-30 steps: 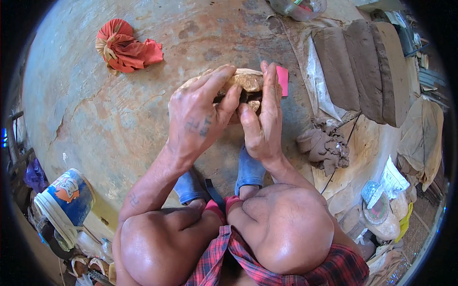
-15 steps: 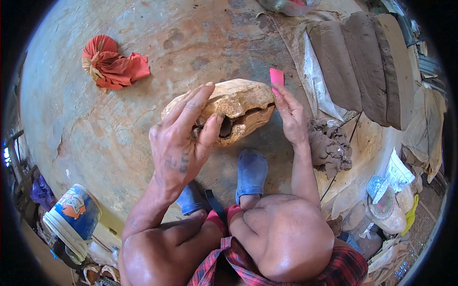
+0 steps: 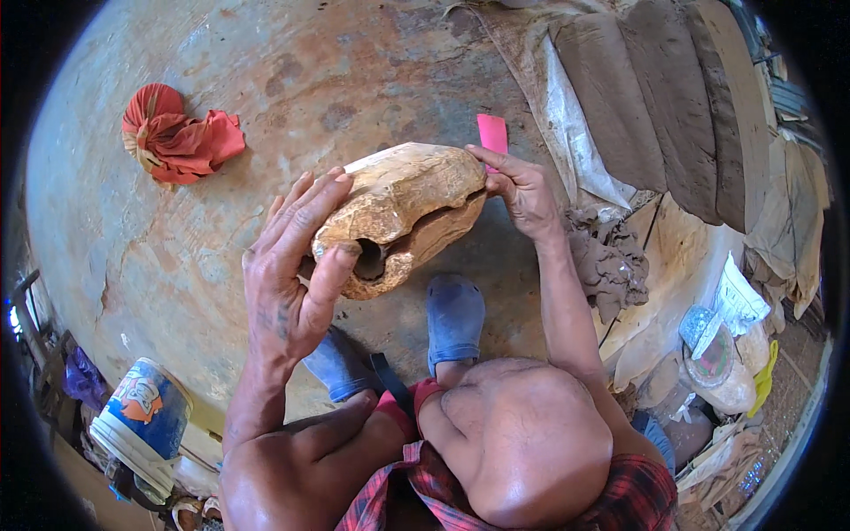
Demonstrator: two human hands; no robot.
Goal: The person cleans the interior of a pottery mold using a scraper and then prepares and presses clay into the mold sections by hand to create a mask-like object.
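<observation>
One tan, oblong, wood- or plaster-like block [image 3: 403,199] with dark seam and round hole [image 3: 370,258] is sitting at 12 o'clock above stained floor [image 3: 292,115]; left hand [image 3: 297,252] is wrapping 8-o'clock end, right hand [image 3: 531,202] is pinching 2-o'clock end, probably balancing weight.

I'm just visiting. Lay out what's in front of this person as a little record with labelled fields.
Object held: rounded, rough tan block with a dark crack and a round hole; material unclear
Left hand: grips its left end, thumb beside the hole
Right hand: thumb and fingers at its right end
Beyond right hand: flat pink strip
Upper left: bunched red cloth
Right: lumpy grey-brown, clay-like mass
Lower left: blue-and-white bucket
Feet: blue clogs
</observation>
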